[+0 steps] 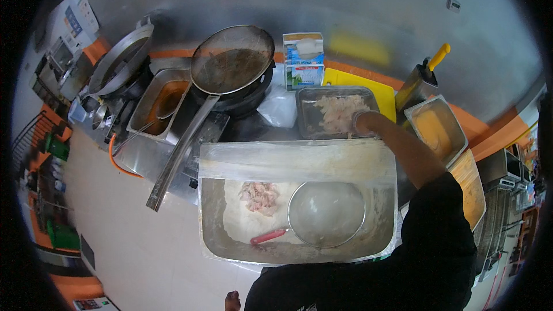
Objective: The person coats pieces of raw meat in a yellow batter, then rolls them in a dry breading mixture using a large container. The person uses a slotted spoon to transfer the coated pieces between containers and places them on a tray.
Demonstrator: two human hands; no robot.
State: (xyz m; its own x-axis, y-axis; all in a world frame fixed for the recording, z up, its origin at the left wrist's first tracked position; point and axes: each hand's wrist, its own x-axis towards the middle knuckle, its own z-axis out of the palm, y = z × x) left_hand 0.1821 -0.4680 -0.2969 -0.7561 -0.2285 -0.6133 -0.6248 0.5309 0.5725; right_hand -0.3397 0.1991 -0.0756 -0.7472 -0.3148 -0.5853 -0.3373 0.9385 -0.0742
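My right hand [365, 122] reaches into the right side of a rectangular metal tray [306, 108] and touches pale raw meat pieces [339, 110]; its fingertips are hidden, so its grip cannot be made out. Low at the bottom edge, my left hand [232, 301] hangs beside my body, only partly visible. Before me stands a large metal bin [298, 257] with white powder [242, 229] in it. A clump of pinkish raw meat [260, 198] lies on the powder, left of a round mesh sieve [326, 214] with a red handle [268, 236].
A large long-handled strainer [232, 60] rests over a black burner at the back. Left are a pan of brown liquid with a ladle [166, 103] and a wok [123, 62]. Behind stand a tissue carton [303, 62] and a yellow board [363, 88]; right, a knife holder [415, 85].
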